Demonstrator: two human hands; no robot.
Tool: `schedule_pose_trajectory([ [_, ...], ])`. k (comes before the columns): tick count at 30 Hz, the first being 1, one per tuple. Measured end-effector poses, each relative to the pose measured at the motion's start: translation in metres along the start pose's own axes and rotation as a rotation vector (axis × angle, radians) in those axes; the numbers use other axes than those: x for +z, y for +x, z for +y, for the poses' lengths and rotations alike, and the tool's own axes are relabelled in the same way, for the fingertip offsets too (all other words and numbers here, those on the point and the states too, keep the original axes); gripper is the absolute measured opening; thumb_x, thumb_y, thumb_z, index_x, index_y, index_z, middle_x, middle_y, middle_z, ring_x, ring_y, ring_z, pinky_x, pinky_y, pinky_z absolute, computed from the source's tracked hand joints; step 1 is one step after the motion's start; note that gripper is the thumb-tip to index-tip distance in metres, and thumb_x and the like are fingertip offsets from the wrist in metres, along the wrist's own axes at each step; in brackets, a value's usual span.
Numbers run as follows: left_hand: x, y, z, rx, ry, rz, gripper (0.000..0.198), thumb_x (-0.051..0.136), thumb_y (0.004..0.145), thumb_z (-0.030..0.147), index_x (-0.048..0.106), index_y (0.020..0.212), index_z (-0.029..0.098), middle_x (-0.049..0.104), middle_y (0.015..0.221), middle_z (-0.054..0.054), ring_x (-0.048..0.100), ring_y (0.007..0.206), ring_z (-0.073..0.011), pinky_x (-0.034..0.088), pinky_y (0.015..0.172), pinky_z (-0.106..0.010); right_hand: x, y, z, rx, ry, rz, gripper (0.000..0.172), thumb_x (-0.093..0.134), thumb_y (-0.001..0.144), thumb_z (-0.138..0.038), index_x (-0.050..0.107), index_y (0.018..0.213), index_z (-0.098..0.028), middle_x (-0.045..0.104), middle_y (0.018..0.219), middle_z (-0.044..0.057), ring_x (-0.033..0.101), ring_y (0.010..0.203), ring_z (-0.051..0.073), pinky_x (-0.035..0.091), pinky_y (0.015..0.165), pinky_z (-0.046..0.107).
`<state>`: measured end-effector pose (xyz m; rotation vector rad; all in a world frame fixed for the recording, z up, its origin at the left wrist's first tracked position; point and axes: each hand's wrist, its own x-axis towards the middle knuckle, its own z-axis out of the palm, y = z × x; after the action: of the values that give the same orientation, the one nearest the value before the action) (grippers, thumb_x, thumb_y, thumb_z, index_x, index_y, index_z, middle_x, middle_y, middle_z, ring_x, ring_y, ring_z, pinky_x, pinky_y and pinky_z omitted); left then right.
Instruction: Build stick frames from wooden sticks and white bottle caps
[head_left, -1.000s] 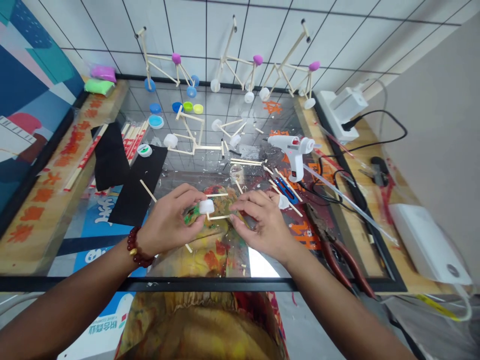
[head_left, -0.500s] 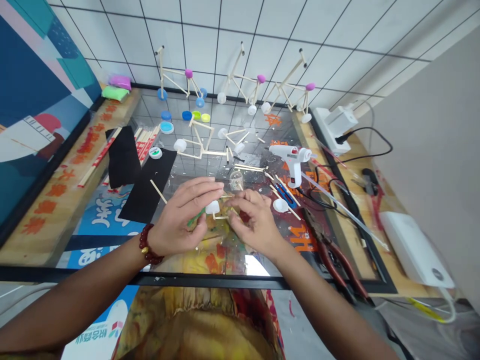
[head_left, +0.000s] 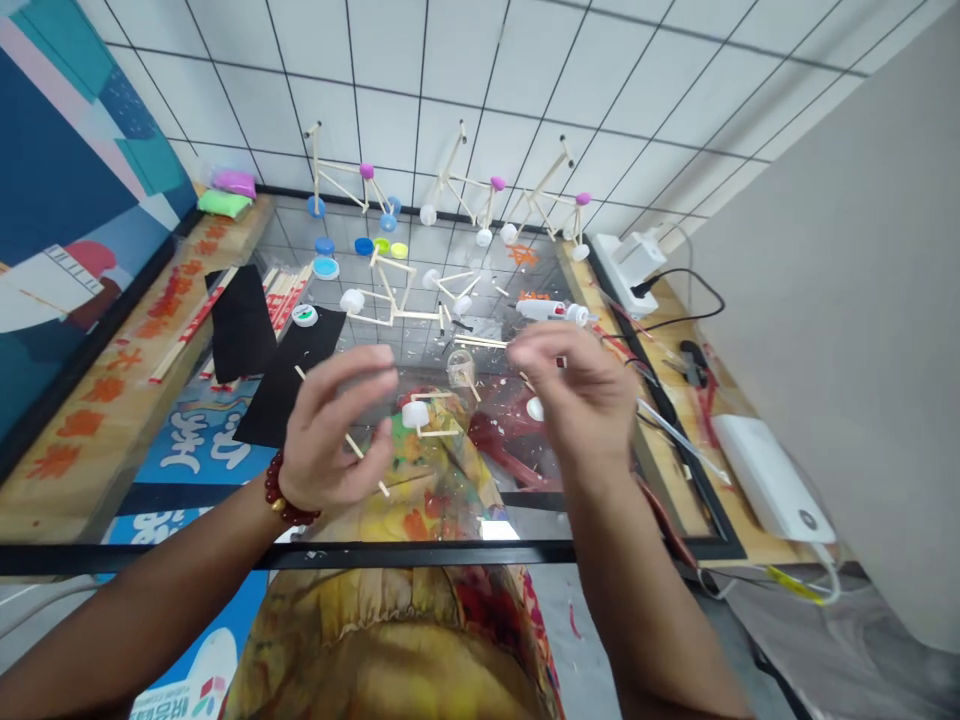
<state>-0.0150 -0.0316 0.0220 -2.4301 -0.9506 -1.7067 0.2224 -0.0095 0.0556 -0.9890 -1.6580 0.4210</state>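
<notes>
A small frame of thin wooden sticks with a white cap [head_left: 417,414] lies on the glass table [head_left: 517,470] between my hands. My left hand [head_left: 334,435] hovers just left of it, fingers apart and curved, holding nothing; a loose stick [head_left: 365,467] lies on the glass under it. My right hand [head_left: 589,400] is raised to the right of the piece, blurred, fingers loosely stretched with nothing seen in them. A white glue gun [head_left: 551,310] lies just beyond its fingertips. A loose white cap [head_left: 534,408] sits by its thumb.
Three stick models [head_left: 341,180] with purple and white caps stand against the tiled wall; another stick model [head_left: 390,290] lies flat. Coloured bottle caps [head_left: 326,267], black sheets [head_left: 240,320], a clear cup [head_left: 459,365], a power strip [head_left: 626,260] and a white box [head_left: 772,480] are around.
Both hands have let go of the stick-and-cap piece and lifted away, the left one leftwards, the right one up and right towards the glue gun. The camera has tilted up.
</notes>
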Motion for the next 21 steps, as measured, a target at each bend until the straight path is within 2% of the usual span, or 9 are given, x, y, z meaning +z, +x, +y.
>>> schedule_pose_trajectory([
  [1,-0.001,0.001,-0.003,-0.072,0.036,0.030,0.064,0.063,0.073,0.005,0.054,0.132,0.028,0.059,0.128,-0.007,0.061,0.118,-0.0261,0.055,0.099,-0.044,-0.007,0.000,0.004,0.022,0.004,0.132,0.010,0.066,0.090,-0.027,0.068,0.080,-0.025,0.067,0.085,0.001,0.064,0.086,0.019,0.050,0.086,0.039],
  [2,-0.001,0.003,-0.006,-0.142,0.058,0.018,0.058,0.063,0.073,0.007,0.056,0.127,0.027,0.060,0.124,-0.007,0.061,0.116,-0.0258,0.054,0.099,-0.044,-0.013,-0.003,0.008,0.034,0.002,0.192,0.010,0.069,0.088,-0.027,0.068,0.078,-0.025,0.067,0.083,0.000,0.064,0.085,0.019,0.050,0.085,0.038],
  [3,-0.002,0.004,-0.009,-0.207,0.065,-0.032,0.051,0.063,0.074,0.007,0.058,0.122,0.025,0.062,0.120,-0.007,0.062,0.113,-0.0247,0.054,0.098,-0.042,-0.017,-0.006,0.013,0.047,-0.004,0.167,0.010,0.072,0.086,-0.027,0.068,0.077,-0.024,0.067,0.081,0.000,0.063,0.083,0.018,0.050,0.084,0.037],
  [4,-0.001,0.004,-0.011,-0.263,0.056,-0.109,0.044,0.063,0.076,0.008,0.060,0.117,0.023,0.063,0.115,-0.006,0.063,0.109,-0.0232,0.054,0.097,-0.040,-0.018,-0.012,0.017,0.065,-0.012,0.070,0.009,0.074,0.085,-0.027,0.069,0.078,-0.024,0.067,0.080,0.000,0.064,0.081,0.018,0.050,0.082,0.036],
  [7,0.000,0.003,-0.016,-0.366,-0.013,-0.387,0.032,0.063,0.077,0.012,0.061,0.108,0.019,0.065,0.108,-0.006,0.065,0.103,-0.0204,0.054,0.092,-0.035,-0.009,-0.033,0.029,0.123,-0.032,-0.359,0.008,0.076,0.082,-0.026,0.072,0.088,-0.024,0.071,0.087,0.002,0.065,0.082,0.019,0.051,0.077,0.035],
  [9,0.002,-0.001,-0.017,-0.397,-0.030,-0.507,0.033,0.064,0.076,0.014,0.061,0.109,0.019,0.064,0.111,-0.007,0.064,0.105,-0.0210,0.053,0.092,-0.034,0.001,-0.044,0.035,0.136,-0.048,-0.528,0.018,0.079,0.080,-0.024,0.071,0.096,-0.023,0.071,0.094,0.005,0.066,0.087,0.020,0.051,0.079,0.036],
  [11,0.003,-0.004,-0.016,-0.410,-0.024,-0.573,0.033,0.064,0.077,0.015,0.060,0.109,0.019,0.062,0.114,-0.007,0.063,0.107,-0.0215,0.053,0.093,-0.035,0.008,-0.049,0.039,0.141,-0.069,-0.616,0.026,0.081,0.077,-0.023,0.069,0.100,-0.023,0.071,0.100,0.005,0.065,0.093,0.021,0.050,0.083,0.037],
  [17,0.007,-0.006,-0.017,-0.375,-0.045,-0.590,0.027,0.062,0.080,0.014,0.060,0.107,0.021,0.061,0.112,-0.007,0.062,0.104,-0.0194,0.052,0.090,-0.032,0.012,-0.042,0.045,0.107,-0.160,-0.712,0.014,0.075,0.081,-0.021,0.068,0.093,-0.023,0.069,0.096,0.003,0.063,0.093,0.022,0.044,0.083,0.037],
  [21,0.012,-0.008,-0.019,-0.373,-0.069,-0.563,0.028,0.063,0.080,0.013,0.060,0.107,0.020,0.061,0.109,-0.007,0.063,0.100,-0.0186,0.053,0.086,-0.031,0.013,-0.044,0.048,0.035,-0.190,-0.697,0.010,0.071,0.085,-0.023,0.068,0.094,-0.025,0.070,0.098,0.002,0.062,0.095,0.021,0.037,0.084,0.036],
])
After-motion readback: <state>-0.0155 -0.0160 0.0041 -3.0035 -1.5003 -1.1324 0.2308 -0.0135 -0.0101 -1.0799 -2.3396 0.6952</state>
